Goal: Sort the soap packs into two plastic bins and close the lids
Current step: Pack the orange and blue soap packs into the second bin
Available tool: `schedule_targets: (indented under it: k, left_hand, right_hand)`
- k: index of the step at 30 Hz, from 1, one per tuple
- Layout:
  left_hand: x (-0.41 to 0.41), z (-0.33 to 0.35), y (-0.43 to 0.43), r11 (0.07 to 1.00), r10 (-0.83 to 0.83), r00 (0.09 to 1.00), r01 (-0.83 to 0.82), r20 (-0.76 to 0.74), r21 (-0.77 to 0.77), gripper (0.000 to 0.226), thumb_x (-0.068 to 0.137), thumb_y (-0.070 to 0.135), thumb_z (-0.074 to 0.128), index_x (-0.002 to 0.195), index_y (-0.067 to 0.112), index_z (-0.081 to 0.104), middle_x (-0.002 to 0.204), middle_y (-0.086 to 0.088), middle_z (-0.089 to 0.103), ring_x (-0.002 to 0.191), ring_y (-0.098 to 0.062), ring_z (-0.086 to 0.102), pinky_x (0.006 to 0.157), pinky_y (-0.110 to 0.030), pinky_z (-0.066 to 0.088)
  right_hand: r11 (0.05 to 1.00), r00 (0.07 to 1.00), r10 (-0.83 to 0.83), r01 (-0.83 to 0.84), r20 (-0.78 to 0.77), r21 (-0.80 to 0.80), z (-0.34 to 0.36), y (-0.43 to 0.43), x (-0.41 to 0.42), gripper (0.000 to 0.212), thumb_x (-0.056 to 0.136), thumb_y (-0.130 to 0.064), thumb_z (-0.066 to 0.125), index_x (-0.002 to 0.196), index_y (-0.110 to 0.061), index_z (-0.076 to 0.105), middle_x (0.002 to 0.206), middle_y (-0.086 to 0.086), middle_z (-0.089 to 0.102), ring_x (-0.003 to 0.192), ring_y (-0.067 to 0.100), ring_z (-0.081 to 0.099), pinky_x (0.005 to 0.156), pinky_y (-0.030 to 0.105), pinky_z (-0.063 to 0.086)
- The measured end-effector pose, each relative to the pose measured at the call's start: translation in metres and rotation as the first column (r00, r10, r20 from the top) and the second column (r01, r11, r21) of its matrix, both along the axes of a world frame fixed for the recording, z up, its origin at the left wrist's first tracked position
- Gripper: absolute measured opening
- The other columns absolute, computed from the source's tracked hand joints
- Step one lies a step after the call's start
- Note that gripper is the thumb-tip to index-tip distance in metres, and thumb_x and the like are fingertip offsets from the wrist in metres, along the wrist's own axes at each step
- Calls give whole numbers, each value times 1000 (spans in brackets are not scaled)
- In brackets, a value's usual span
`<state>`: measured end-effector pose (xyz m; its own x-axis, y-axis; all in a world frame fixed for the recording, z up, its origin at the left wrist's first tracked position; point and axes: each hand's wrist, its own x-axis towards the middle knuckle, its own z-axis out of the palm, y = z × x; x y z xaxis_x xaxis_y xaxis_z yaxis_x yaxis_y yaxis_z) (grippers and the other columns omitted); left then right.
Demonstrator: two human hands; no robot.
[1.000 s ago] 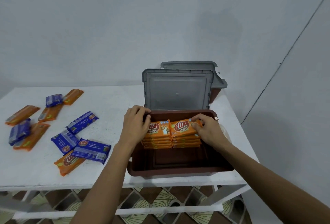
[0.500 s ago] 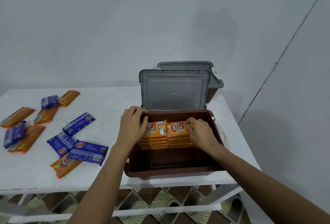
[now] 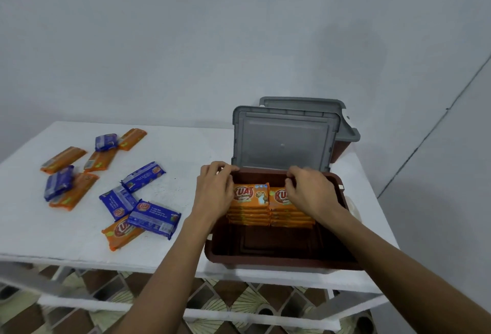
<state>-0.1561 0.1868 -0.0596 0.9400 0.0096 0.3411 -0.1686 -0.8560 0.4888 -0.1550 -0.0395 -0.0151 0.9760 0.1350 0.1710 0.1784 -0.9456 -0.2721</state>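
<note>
I have both hands in the brown bin, centre-right: left hand and right hand press the orange soap stacks; grip unclear. Risk: stacks topple forward; loose packs remain lower-left.

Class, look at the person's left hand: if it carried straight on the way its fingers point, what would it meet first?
Probably the raised grey lid of the brown bin; the left hand points away from the person, fingertips near its lower edge. Depth is unclear.
</note>
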Motion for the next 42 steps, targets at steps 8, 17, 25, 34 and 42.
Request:
schedule_targets:
  k: [8, 17, 25, 34, 42]
  left_hand:
    - [-16, 8, 62, 977, -25, 986, -11, -163, -213, 30, 101, 25, 44, 128, 27, 55, 125, 5, 59, 100, -5, 55, 86, -22, 47]
    - [-29, 0, 192, 911, 330, 916, -373, -229, -177, 26, 99, 26, 50, 123, 24, 60, 126, 4, 59, 101, -7, 55, 81, -22, 43]
    - [-36, -26, 296, 820, 555, 803, -573, -219, -23, 30, 93, 27, 55, 122, 21, 61, 125, -5, 60, 112, -24, 55, 83, -39, 49]
    - [-28, -56, 357, 685, 710, 616, -716, -342, 135, 53, 89, 51, 57, 134, 25, 48, 133, -11, 52, 116, -31, 51, 93, -44, 44]
    - [-18, -72, 367, 707, 676, 645, -704, -357, 68, 67, 87, 50, 64, 141, 24, 36, 142, -9, 46, 125, -29, 45, 100, -46, 40]
  right_hand:
    - [982, 982, 186, -187, 21, 41, 29, 66, 29, 24, 98, -33, 46, 112, -20, 61, 99, 2, 66, 84, 17, 60, 65, 30, 48]
    - [937, 939, 340, -335, -45, 99, 18, 187, 71, 32, 99, -35, 45, 124, -21, 58, 113, 5, 66, 99, 22, 62, 76, 31, 49]
    - [890, 882, 456, -447, -121, 91, -4, 304, 97, 36, 99, -39, 49, 130, -23, 53, 123, 4, 60, 109, 20, 60, 80, 33, 52]
    - [751, 694, 555, -655, -459, -82, -44, 392, 122, 60, 93, -29, 59, 148, -28, 35, 153, 5, 34, 136, 30, 32, 102, 43, 43]
    - [573, 570, 568, -792, -594, -211, -63, 404, 135, 72, 89, -43, 61, 151, -31, 27, 148, 5, 39, 134, 32, 32, 109, 44, 35]
